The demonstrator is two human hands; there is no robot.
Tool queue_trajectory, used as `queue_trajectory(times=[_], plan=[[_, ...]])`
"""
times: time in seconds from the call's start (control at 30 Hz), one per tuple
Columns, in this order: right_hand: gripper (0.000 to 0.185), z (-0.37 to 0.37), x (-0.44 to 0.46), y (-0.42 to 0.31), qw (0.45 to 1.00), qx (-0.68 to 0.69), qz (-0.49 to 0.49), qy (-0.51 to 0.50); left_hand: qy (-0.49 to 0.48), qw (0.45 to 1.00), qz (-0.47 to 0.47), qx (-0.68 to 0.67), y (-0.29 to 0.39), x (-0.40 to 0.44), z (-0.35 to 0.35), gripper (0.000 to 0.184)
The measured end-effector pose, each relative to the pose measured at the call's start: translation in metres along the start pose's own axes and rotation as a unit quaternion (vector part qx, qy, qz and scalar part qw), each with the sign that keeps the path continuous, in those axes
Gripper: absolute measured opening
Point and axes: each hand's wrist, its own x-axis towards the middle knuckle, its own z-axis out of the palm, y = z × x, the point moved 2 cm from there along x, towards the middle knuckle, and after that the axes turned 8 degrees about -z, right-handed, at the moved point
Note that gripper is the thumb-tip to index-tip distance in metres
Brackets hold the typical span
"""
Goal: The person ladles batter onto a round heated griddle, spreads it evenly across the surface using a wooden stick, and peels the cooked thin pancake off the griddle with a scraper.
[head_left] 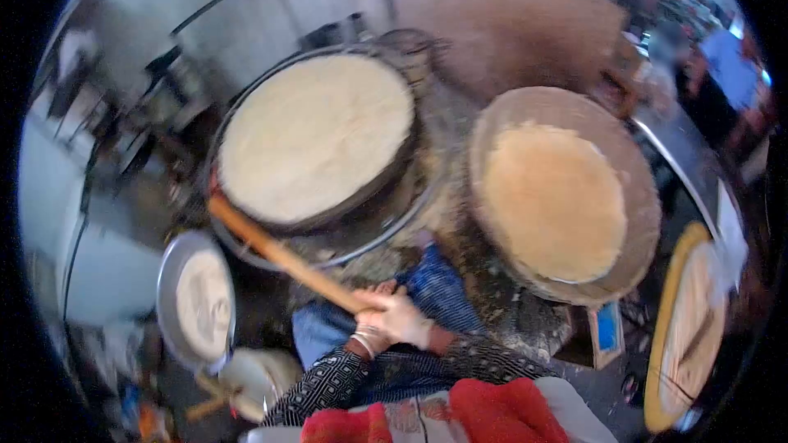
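Both my hands are closed around a long wooden handle (279,258). My right hand (404,320), in a thin pale glove, wraps its near end. My left hand (371,338), with a pale band at the wrist, grips close beside it and is partly hidden by the right. The handle slants up and left to the near-left edge of a large round pan (392,164). A pale, grainy layer (316,135) covers the pan's top. What the handle's far end is fixed to cannot be made out.
Right of the pan stands a wide brown basin (640,221) holding a round golden sheet (554,201). To the left are a metal bowl (168,295) with whitish contents and a pale bucket (254,377). A yellow-rimmed round board (661,344) is at right; people are beyond.
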Motion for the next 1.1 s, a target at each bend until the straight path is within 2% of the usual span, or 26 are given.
queue_trajectory(times=[0.03,0.07,0.1,0.17,0.2,0.27,0.33,0.37,0.4,0.43,0.47,0.5,0.53,0.67,0.8,0.97,1.03,1.1], plan=[[0.051,-0.018,-0.005,-0.032,0.977,0.096,0.182,-0.052,-0.005,0.999,0.05,0.012,0.005,-0.017,-0.01,0.044],[0.052,-0.032,-0.02,-0.032,0.983,0.092,0.158,-0.038,-0.003,0.997,0.082,0.017,0.007,-0.02,-0.026,0.048],[0.052,-0.048,-0.03,-0.047,0.976,0.071,0.206,-0.007,-0.081,0.992,0.093,0.02,0.008,-0.007,-0.059,0.053],[0.055,-0.069,-0.079,-0.039,0.966,0.085,0.242,0.041,0.071,0.989,0.117,0.056,0.008,0.027,-0.087,0.059],[0.057,-0.079,-0.103,-0.035,0.959,0.093,0.258,0.066,0.05,0.987,0.133,0.069,0.015,0.054,-0.095,0.063],[0.059,-0.077,-0.147,-0.022,0.964,0.056,0.207,0.155,-0.009,0.977,0.19,0.094,0.03,0.123,-0.095,0.073],[0.063,-0.077,-0.145,-0.032,0.943,0.092,0.236,0.214,-0.066,0.957,0.265,0.095,0.042,0.181,-0.066,0.084],[0.065,-0.074,-0.122,-0.062,0.918,0.147,0.291,0.226,-0.081,0.946,0.301,0.086,0.042,0.204,-0.044,0.088],[0.068,-0.07,-0.104,-0.076,0.887,0.201,0.344,0.235,-0.104,0.936,0.3,0.151,0.028,0.217,-0.012,0.091],[0.063,-0.066,-0.094,-0.07,0.889,0.219,0.336,0.221,-0.13,0.921,0.299,0.213,0.012,0.228,0.016,0.094],[0.058,-0.063,-0.082,-0.057,0.892,0.236,0.327,0.206,-0.141,0.922,0.293,0.21,0.001,0.243,0.025,0.097],[0.054,-0.062,-0.069,-0.049,0.893,0.254,0.317,0.192,-0.135,0.923,0.281,0.225,-0.008,0.254,0.023,0.098],[0.065,-0.065,-0.055,-0.048,0.892,0.276,0.319,0.161,-0.133,0.923,0.269,0.239,-0.022,0.26,0.019,0.099],[0.063,-0.057,-0.018,-0.003,0.875,0.349,0.323,0.09,-0.123,0.94,0.205,0.245,-0.079,0.272,-0.023,0.096],[0.061,-0.034,0.025,0.01,0.892,0.338,0.299,0.012,-0.083,0.955,0.132,0.252,-0.142,0.265,-0.064,0.097],[0.061,0.002,0.059,0.01,0.893,0.337,0.289,-0.076,-0.071,0.953,0.052,0.291,-0.207,0.22,-0.127,0.085],[0.059,0.016,0.061,0.015,0.935,0.225,0.259,-0.086,-0.071,0.947,0.003,0.313,-0.222,0.191,-0.152,0.083],[0.057,0.025,0.048,0.04,0.959,0.149,0.216,-0.105,-0.06,0.932,0.003,0.356,-0.233,0.156,-0.163,0.091]])
